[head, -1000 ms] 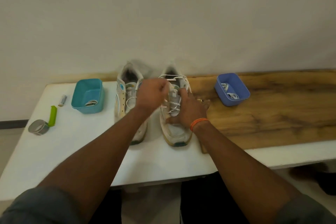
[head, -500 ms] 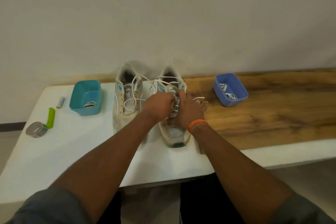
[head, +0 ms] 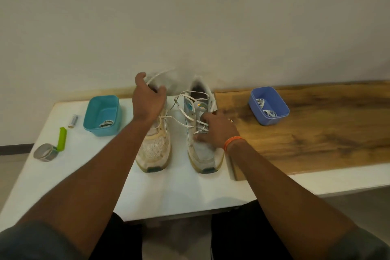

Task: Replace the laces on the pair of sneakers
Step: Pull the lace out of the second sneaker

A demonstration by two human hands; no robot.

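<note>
- Drew the lace (head: 185,115) farther out of the right sneaker (head: 202,133); half a second before, lay bunched under both hands.
- Judged unlacing well along, new laces not yet in.
- Raised left hand (head: 147,99) up and away, fingers curled round the lace end.
- Pressed right hand (head: 215,129) onto the sneaker on the table (head: 179,188), pinning it; an actual grasp could not be told.

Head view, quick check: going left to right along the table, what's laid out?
tape roll → green tool → battery → teal tub → left sneaker → right sneaker → wooden board, with the blue tub of coiled laces standing on it.
</note>
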